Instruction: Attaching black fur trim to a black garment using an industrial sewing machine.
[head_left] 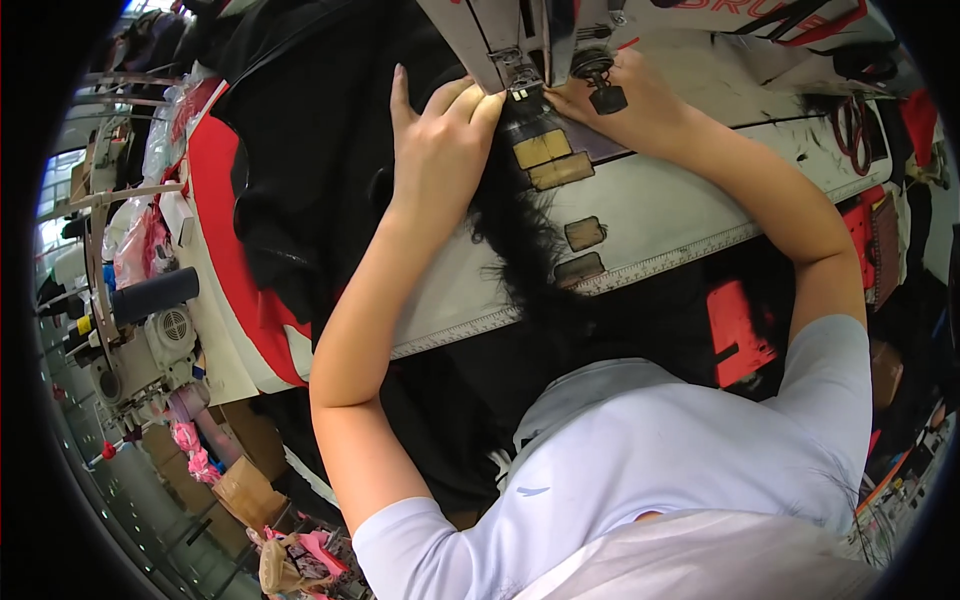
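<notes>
A sewing machine (490, 45) stands at the top middle, its needle area between my two hands. My left hand (440, 150) is closed at the left of the needle, fingertips pressed together on black fabric (310, 110), with the little finger sticking up. From the needle a strip of black fur (520, 240) trails toward me over the table edge. My right hand (630, 110) lies at the right of the needle, bent inward beside a dark round machine part (595, 70). Its fingers are partly hidden by the machine, and what they pinch cannot be made out.
Along the front of the white machine table (680, 215) runs a ruler strip (630, 275). Yellowish tape patches (545, 150) lie near the needle. Red-handled scissors (852, 135) rest at the right end. Red fabric (220, 230) edges the left side. A red pad (738, 335) is below the table edge.
</notes>
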